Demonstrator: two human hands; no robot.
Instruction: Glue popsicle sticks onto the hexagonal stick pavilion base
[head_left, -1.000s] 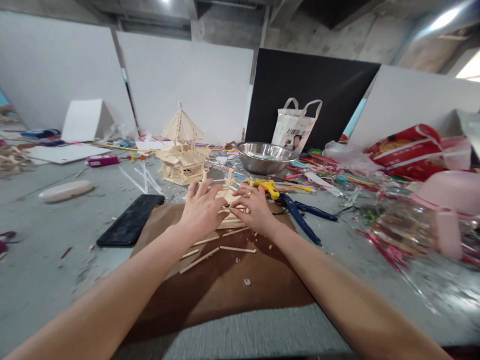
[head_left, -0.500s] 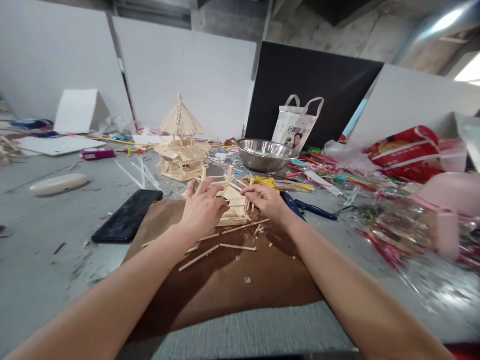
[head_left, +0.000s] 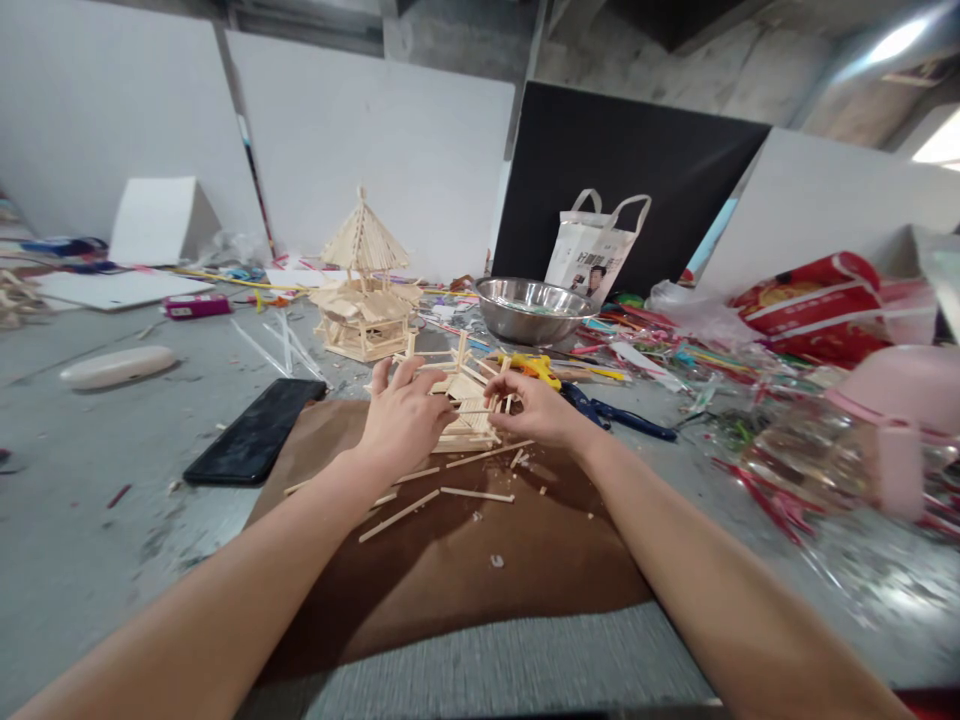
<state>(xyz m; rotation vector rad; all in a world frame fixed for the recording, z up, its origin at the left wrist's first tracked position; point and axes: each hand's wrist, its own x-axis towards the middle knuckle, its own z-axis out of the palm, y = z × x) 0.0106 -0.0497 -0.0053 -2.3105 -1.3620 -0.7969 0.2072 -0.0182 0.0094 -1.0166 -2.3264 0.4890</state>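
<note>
A small pavilion-like frame of pale wooden sticks (head_left: 466, 437) stands between my hands, with a slatted floor and upright posts. My left hand (head_left: 405, 415) is at its left side, thumb and forefinger pinched on one end of a thin wooden stick (head_left: 472, 411). This stick lies level across the front of the frame. My right hand (head_left: 536, 408) is curled at the stick's other end, thumb below and forefinger above; the exact contact is partly hidden. Several loose wooden sticks (head_left: 399, 516) lie in front on a brown sheet (head_left: 480, 590).
Behind stands a taller stick pavilion (head_left: 364, 255) with a pointed roof. A metal bowl (head_left: 532, 315), yellow-handled tool (head_left: 536, 371) and blue-handled pliers (head_left: 630, 420) sit behind my right hand. A black phone (head_left: 255, 430) lies left; a pink-lidded jug (head_left: 892, 430) stands right among scraps.
My right hand's thumb has dropped and its fingers have shifted from the right-hand post to the stick's end. My left hand has barely moved.
</note>
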